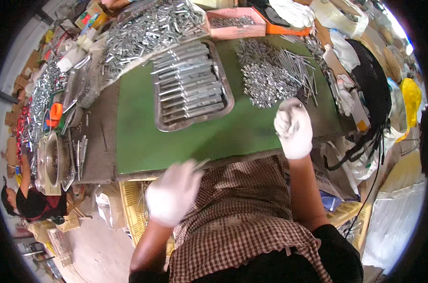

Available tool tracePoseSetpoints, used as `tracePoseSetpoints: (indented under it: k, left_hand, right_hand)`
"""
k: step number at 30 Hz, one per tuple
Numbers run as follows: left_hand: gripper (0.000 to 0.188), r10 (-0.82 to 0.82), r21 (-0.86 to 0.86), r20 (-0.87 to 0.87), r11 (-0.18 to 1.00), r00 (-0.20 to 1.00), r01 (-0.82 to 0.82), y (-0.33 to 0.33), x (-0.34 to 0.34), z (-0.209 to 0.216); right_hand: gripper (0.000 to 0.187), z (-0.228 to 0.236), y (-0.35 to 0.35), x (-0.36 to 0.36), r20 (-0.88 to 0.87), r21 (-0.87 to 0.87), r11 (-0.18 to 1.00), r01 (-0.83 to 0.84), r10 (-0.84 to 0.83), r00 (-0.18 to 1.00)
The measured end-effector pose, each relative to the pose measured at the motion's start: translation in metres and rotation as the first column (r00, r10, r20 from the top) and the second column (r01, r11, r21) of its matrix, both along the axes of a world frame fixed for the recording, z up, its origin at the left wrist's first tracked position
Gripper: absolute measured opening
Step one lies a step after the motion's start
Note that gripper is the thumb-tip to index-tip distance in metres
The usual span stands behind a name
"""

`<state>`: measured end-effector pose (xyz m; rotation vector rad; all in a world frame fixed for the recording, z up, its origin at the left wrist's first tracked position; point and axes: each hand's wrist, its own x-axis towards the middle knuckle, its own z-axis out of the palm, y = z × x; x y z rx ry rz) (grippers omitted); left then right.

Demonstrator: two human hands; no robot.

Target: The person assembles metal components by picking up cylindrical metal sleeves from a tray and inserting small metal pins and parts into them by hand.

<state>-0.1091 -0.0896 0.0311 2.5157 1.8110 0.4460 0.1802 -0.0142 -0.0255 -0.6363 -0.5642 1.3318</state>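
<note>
My left hand (173,194), in a white glove and smeared by motion, is at the near edge of the green work mat (138,146). Its fingers are pinched on a thin metal rod (202,163) that sticks out past the fingertips. My right hand (294,131), also gloved, is curled closed at the near side of a heap of small shiny metal parts (266,85); what it holds is hidden. Between and beyond my hands lies a metal tray (176,126) with several long metal pieces (190,80) laid side by side in it.
Long thin pins (301,70) lie right of the heap. A pink box (235,30) of small parts and a big pile of metal tubes (150,33) stand at the back. At left are a metal bowl (56,158) and another person (37,200); a black bag (372,85) hangs at right.
</note>
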Motion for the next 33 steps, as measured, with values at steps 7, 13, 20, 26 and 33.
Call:
tracePoseSetpoints:
  k: [7,13,20,26,33]
  left_hand:
    - [0.034,0.117,0.085,0.034,0.989,0.993,-0.119,-0.006,-0.045,0.021]
    - [0.022,-0.217,0.280,0.102,0.943,0.971,0.181,0.143,0.021,0.003]
    - [0.020,-0.232,0.166,-0.097,0.955,0.968,0.246,0.175,0.033,-0.003]
    - [0.020,-0.298,0.310,0.058,0.913,0.953,0.267,0.168,0.023,-0.003]
    - [0.033,-0.568,0.060,0.021,0.822,0.822,0.567,0.113,0.086,0.025]
  right_hand:
    - [0.035,0.024,-0.004,-0.023,0.337,-0.035,0.999,0.012,0.001,0.942]
    - [0.033,0.024,-0.010,-0.023,0.471,-0.136,0.991,-0.004,0.068,0.880]
    - [0.027,0.027,-0.017,-0.024,0.488,-0.191,0.981,-0.020,0.113,0.866]
    - [0.033,0.041,-0.031,-0.020,0.464,-0.181,0.979,-0.097,0.171,0.869]
    - [0.041,0.049,-0.024,-0.020,0.504,-0.339,0.939,-0.057,0.233,0.832]
